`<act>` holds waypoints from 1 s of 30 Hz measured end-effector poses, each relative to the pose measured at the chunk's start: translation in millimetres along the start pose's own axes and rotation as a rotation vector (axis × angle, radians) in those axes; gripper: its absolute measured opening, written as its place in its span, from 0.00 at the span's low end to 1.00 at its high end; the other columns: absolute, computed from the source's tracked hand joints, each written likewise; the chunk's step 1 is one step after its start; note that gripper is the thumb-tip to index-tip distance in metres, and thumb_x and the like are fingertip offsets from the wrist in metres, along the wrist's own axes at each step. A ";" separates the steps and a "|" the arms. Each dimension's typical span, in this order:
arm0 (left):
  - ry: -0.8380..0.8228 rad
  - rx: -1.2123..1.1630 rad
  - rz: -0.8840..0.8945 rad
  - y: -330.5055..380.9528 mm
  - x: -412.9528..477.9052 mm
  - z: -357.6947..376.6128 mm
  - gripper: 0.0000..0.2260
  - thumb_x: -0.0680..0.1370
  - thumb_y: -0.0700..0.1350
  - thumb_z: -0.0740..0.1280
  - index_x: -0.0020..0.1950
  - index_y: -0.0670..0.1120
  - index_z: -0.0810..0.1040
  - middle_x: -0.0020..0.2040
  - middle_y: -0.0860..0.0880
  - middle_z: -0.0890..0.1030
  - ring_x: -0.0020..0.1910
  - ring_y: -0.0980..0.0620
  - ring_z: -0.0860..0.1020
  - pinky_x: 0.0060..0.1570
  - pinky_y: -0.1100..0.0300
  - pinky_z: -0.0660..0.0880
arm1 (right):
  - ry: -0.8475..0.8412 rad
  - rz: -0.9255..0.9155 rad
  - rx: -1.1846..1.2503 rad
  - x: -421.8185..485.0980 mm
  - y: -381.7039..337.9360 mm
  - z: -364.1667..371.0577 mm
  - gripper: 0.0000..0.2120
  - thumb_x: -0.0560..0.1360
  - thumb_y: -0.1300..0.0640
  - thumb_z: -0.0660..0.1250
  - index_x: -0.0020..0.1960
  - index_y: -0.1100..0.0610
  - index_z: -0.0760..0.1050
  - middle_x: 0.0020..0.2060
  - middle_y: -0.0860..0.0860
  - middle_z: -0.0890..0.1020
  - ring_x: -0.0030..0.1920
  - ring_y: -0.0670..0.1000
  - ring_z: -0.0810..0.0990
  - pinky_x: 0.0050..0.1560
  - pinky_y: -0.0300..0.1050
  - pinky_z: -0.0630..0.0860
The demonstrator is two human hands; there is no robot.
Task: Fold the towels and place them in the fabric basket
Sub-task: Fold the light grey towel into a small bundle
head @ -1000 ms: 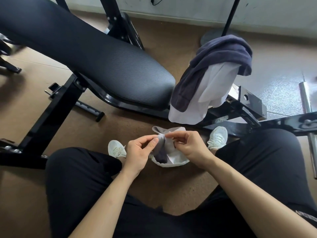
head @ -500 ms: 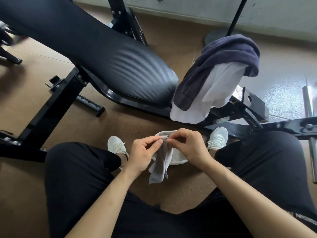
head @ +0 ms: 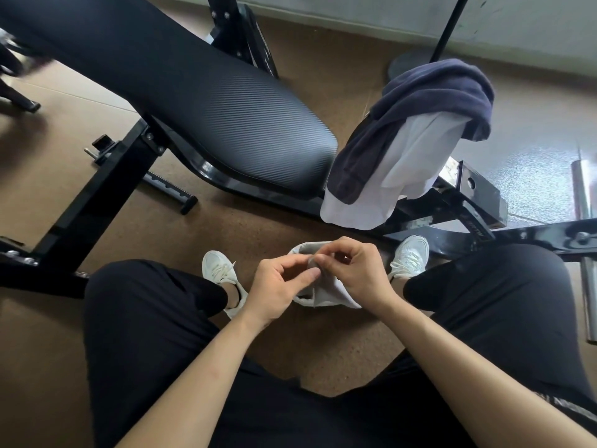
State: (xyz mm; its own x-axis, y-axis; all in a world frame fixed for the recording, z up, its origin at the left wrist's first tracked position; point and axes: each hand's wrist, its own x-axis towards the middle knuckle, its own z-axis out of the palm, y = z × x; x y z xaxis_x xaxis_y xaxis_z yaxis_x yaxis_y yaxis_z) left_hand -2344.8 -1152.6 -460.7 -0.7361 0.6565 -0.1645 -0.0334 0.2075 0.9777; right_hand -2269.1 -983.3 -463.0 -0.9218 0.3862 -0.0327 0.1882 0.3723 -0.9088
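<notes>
**Down between the knees: hunting for a towel corner**

Fingertips (head: 323,256) of the right hand (head: 358,273) and the left hand (head: 274,286) thumb pinch one edge of a small grey towel (head: 326,294), which hangs bunched between the knees. My guess is they're finding corners to start a fold, and next it needs spreading flat. A dark towel (head: 429,98) and white towel (head: 403,166) hang off the black bench (head: 226,118) over the brown floor (head: 258,227). No basket in sight.

trousers (head: 145,334): black | shoes (head: 219,270): white, laced | forearms: bare, sleeveless

grey towel (head: 323,294) drawn up, bunched under right hand (head: 358,273)
</notes>
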 end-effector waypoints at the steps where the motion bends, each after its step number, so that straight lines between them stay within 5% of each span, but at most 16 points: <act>1: 0.028 0.021 0.005 -0.9 0.5 0.1 0.12 0.79 0.40 0.72 0.55 0.57 0.84 0.50 0.57 0.87 0.55 0.57 0.84 0.52 0.63 0.80 | 0.001 -0.005 -0.008 -0.8 -0.8 1.6 0.07 0.75 0.56 0.76 0.43 0.44 0.83 0.39 0.41 0.84 0.41 0.43 0.81 0.43 0.37 0.77; 5: 0.104 0.066 0.020 -6.0 3.1 -7.5 0.11 0.79 0.39 0.72 0.52 0.56 0.86 0.49 0.57 0.87 0.54 0.56 0.84 0.54 0.61 0.80 | -0.109 -0.015 -0.115 1.8 -2.4 -3.8 0.04 0.74 0.54 0.77 0.45 0.49 0.83 0.39 0.43 0.82 0.40 0.43 0.80 0.41 0.35 0.76; 9: 0.153 0.056 0.023 -3.9 2.3 -23.0 0.11 0.80 0.39 0.70 0.52 0.55 0.85 0.49 0.55 0.87 0.55 0.52 0.84 0.54 0.57 0.81 | -0.213 -0.057 -0.253 5.1 6.0 -5.1 0.08 0.72 0.56 0.78 0.43 0.47 0.81 0.36 0.45 0.77 0.35 0.45 0.73 0.37 0.44 0.74; 16: 0.197 -0.028 0.008 4.7 -2.8 -33.2 0.08 0.81 0.38 0.68 0.53 0.48 0.84 0.47 0.55 0.86 0.54 0.52 0.84 0.49 0.62 0.81 | -0.333 -0.082 -0.387 8.4 16.3 7.8 0.06 0.74 0.49 0.75 0.42 0.41 0.79 0.41 0.39 0.71 0.47 0.45 0.73 0.43 0.37 0.71; 19: 0.251 -0.075 0.000 2.5 -1.0 -44.6 0.08 0.81 0.38 0.68 0.53 0.50 0.84 0.47 0.53 0.86 0.53 0.52 0.84 0.49 0.61 0.80 | -0.385 -0.055 -0.448 9.0 22.4 7.1 0.03 0.75 0.47 0.75 0.44 0.43 0.81 0.42 0.41 0.72 0.53 0.47 0.70 0.50 0.41 0.70; 22: 0.297 -0.109 0.010 0.7 3.8 -58.0 0.11 0.82 0.38 0.67 0.50 0.54 0.85 0.48 0.51 0.86 0.52 0.50 0.83 0.52 0.57 0.80 | -0.405 -0.022 -0.531 9.3 29.8 0.2 0.05 0.74 0.47 0.75 0.49 0.46 0.84 0.47 0.46 0.75 0.58 0.49 0.68 0.57 0.48 0.71; 30: 0.464 -0.008 -0.064 -9.1 21.4 -88.9 0.09 0.83 0.39 0.66 0.50 0.53 0.83 0.46 0.54 0.85 0.47 0.61 0.82 0.48 0.66 0.77 | -0.303 0.057 -0.750 11.7 43.0 -38.6 0.06 0.72 0.45 0.75 0.44 0.46 0.82 0.47 0.47 0.72 0.52 0.51 0.64 0.54 0.51 0.68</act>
State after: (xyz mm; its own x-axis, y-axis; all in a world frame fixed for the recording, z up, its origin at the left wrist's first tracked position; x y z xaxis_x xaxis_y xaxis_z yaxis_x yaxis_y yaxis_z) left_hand -2420.4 -1204.9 -461.5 -0.9569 0.2487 -0.1501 -0.0920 0.2305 0.9687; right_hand -2258.7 -930.1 -486.4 -0.9353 0.2163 -0.2802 0.3159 0.8672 -0.3850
